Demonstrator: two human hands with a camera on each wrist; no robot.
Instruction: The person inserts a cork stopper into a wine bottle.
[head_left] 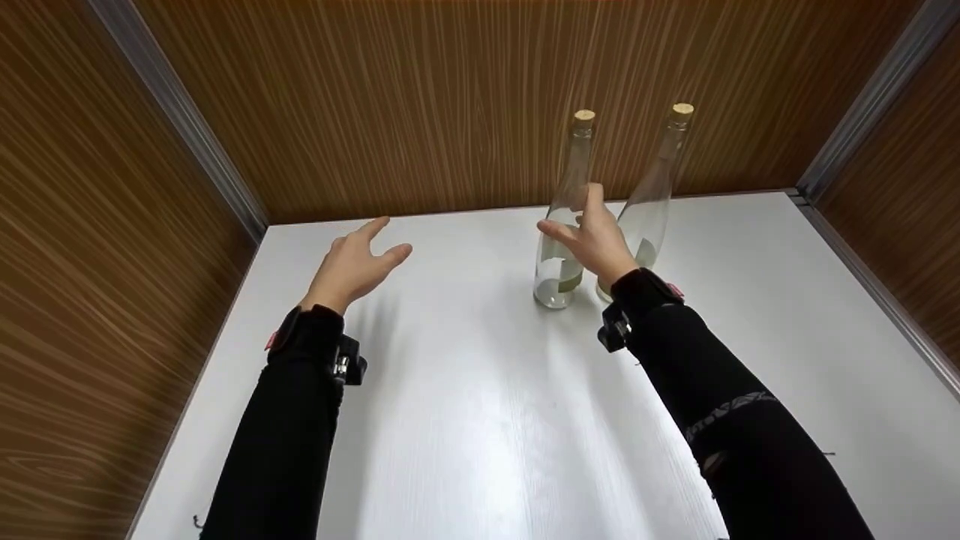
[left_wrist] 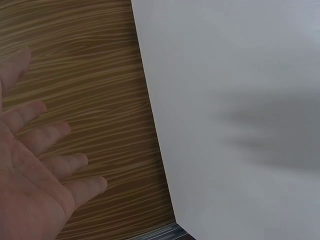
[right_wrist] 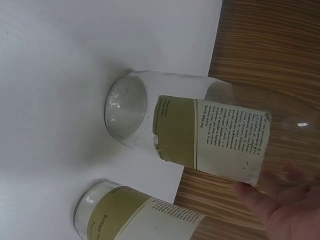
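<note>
The right hand (head_left: pixel 596 244) reached, fingers spread wide, at the left bottle (head_left: pixel 564 225); the left hand (head_left: pixel 352 266), at nine o'clock, hovered open-fingered.

Label print (right_wrist: pixel 227 135) too small to read, nearer bottle (right_wrist: pixel 135 215) cut off by frame edge

Two clear corked bottles, the left bottle (head_left: pixel 561 225) and right bottle (head_left: pixel 651 202), stand upright just beside each other near my table's (head_left: pixel 480 420) back edge.
</note>
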